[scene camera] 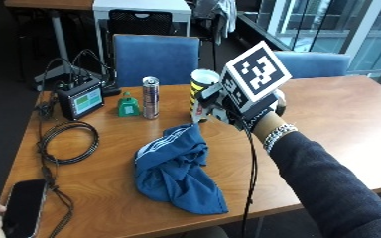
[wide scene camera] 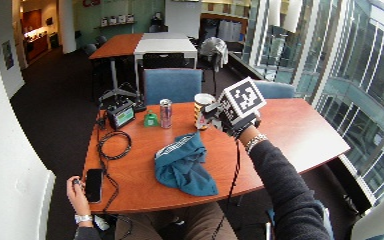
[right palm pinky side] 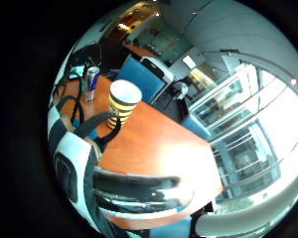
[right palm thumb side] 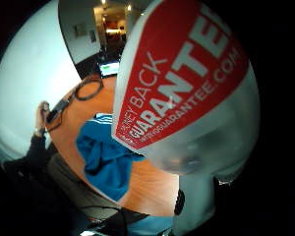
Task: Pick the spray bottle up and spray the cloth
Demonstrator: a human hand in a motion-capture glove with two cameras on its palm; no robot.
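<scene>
My gloved right hand (scene camera: 246,116) hovers above the table just right of a striped paper cup, fingers curled round the spray bottle. The bottle is mostly hidden behind the hand in the outside view. In the thumb side palm view the bottle (right palm thumb side: 182,88) fills much of the picture, white with a red "GUARANTEE" label. A crumpled blue cloth (scene camera: 177,168) lies on the wooden table (scene camera: 322,124) in front of and to the left of the hand, and it shows beyond the bottle (right palm thumb side: 105,157). The wide outside view shows the hand (wide scene camera: 235,125) above and right of the cloth (wide scene camera: 182,167).
A yellow-and-black striped cup (scene camera: 200,87) stands close to the hand, with a slim can (scene camera: 151,96) and a small green object (scene camera: 128,105) to its left. A box with a green screen (scene camera: 82,101), a coiled cable (scene camera: 68,141) and a phone (scene camera: 22,208) occupy the left side.
</scene>
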